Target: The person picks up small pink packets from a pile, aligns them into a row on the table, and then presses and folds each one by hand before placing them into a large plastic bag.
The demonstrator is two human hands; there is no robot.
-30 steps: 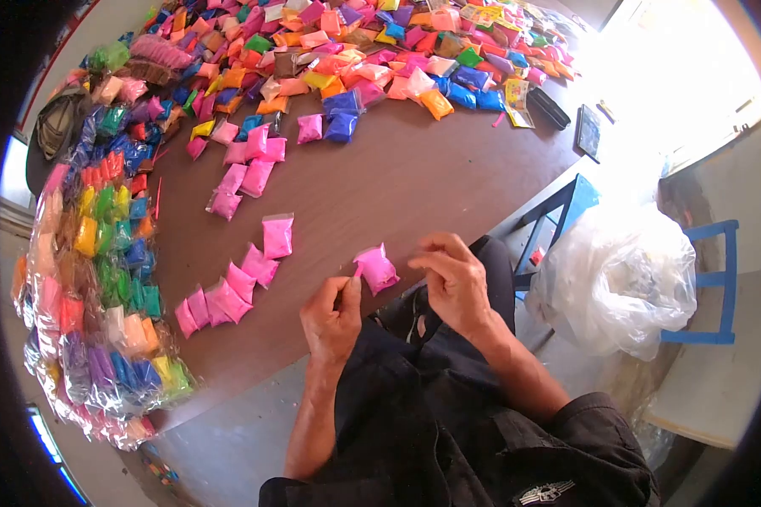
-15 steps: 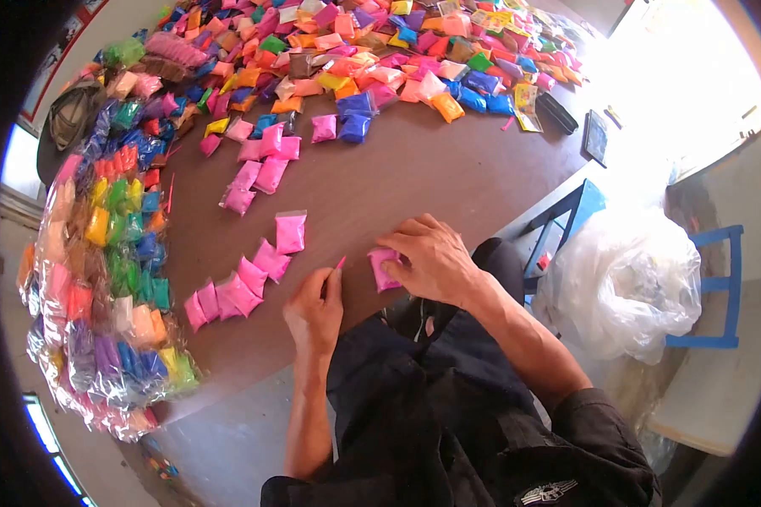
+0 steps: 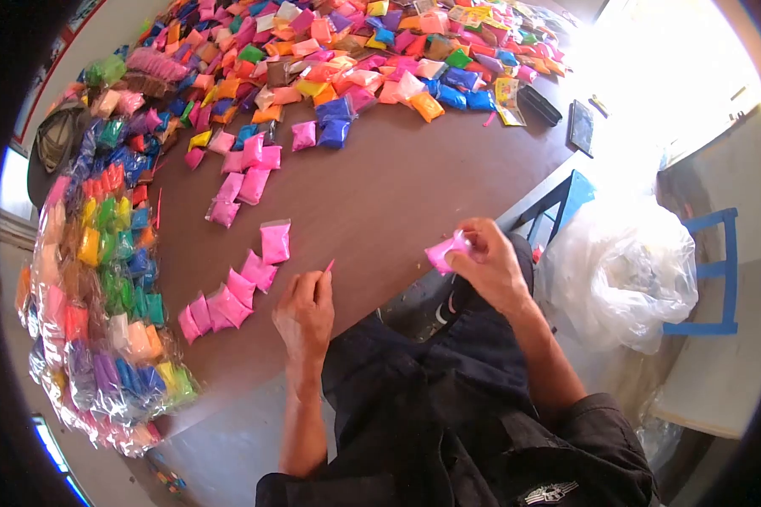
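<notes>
Near the table's front edge, my left hand (image 3: 304,314) is closed round a thin pink stick (image 3: 330,265), whose tip pokes out past the fingers. My right hand (image 3: 492,269) pinches a small pink packet (image 3: 445,253) and holds it up by the table's edge, above my lap. Left of my left hand lies a slanting row of several pink packets (image 3: 226,308), with one more pink packet (image 3: 276,242) at its upper end. Farther back, another group of pink packets (image 3: 252,184) rests on the brown table (image 3: 372,190).
A large heap of coloured packets (image 3: 355,68) covers the table's back. Clear bags of coloured packets (image 3: 114,279) line the left side. A black case (image 3: 540,106) and a phone (image 3: 581,128) lie back right. A big clear plastic bag (image 3: 621,275) stands by a blue chair (image 3: 727,270).
My right hand has lifted the pink packet off the table and moved right with it. My left hand still holds the pink stick, and the view has shifted slightly.
</notes>
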